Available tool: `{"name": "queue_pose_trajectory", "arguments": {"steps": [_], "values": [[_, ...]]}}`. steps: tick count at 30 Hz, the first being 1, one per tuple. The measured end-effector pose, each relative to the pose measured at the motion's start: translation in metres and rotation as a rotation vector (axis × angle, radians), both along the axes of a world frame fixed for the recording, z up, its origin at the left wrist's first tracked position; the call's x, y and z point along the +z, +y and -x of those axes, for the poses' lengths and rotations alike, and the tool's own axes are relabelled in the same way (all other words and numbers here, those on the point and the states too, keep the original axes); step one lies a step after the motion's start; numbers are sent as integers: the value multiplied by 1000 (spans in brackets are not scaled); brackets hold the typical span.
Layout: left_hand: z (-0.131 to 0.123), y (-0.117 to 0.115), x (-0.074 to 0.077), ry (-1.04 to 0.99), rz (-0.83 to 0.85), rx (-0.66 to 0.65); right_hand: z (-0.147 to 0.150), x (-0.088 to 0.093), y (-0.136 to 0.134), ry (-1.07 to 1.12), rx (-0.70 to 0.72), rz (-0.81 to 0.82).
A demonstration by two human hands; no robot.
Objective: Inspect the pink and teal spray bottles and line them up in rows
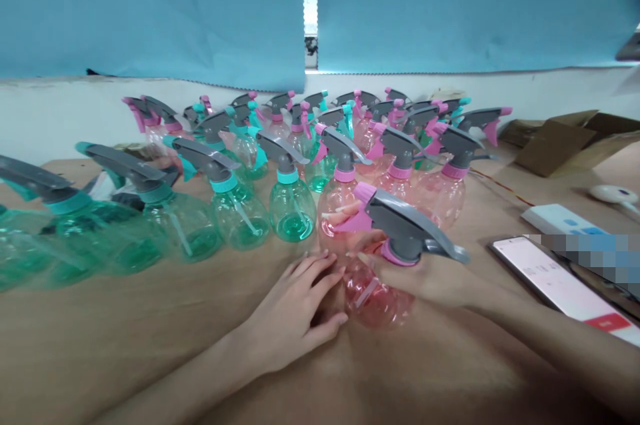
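Note:
A pink spray bottle (375,298) with a grey and pink trigger head (407,225) stands on the table in front of me. My right hand (400,272) curls round it just below the pink collar, the fingers reaching past the far side and partly hidden by the trigger head. On the bottle's left, my left hand (303,302) rests low with fingers stretched and spread. Its fingertips come close to the bottle; whether they touch it I cannot tell. Right behind stands another pink spray bottle (345,188), partly covered by the front bottle's trigger.
Green spray bottles (293,212) line the left side, with several more pink and green ones massed behind. To the right lie a lit phone (545,278), a white power strip (565,222), a white earphone-like piece (613,194) and an open cardboard box (560,145). Blue curtains (150,12) hang behind.

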State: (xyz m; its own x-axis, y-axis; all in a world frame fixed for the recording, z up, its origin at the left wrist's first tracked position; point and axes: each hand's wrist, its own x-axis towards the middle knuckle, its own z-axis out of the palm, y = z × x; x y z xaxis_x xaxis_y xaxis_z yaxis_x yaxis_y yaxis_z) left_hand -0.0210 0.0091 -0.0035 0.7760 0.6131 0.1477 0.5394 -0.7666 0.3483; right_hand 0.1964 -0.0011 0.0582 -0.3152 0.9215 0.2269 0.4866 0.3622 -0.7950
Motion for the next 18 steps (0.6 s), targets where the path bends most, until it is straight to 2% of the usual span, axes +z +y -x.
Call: {"name": "queue_pose_trajectory", "arguments": {"steps": [11,18], "values": [[0,0,-1,13,7,-5,1,9,-1,-34,-43,-50],[1,1,2,36,19,1,1,23,-8,-52,-178,-111]]}}
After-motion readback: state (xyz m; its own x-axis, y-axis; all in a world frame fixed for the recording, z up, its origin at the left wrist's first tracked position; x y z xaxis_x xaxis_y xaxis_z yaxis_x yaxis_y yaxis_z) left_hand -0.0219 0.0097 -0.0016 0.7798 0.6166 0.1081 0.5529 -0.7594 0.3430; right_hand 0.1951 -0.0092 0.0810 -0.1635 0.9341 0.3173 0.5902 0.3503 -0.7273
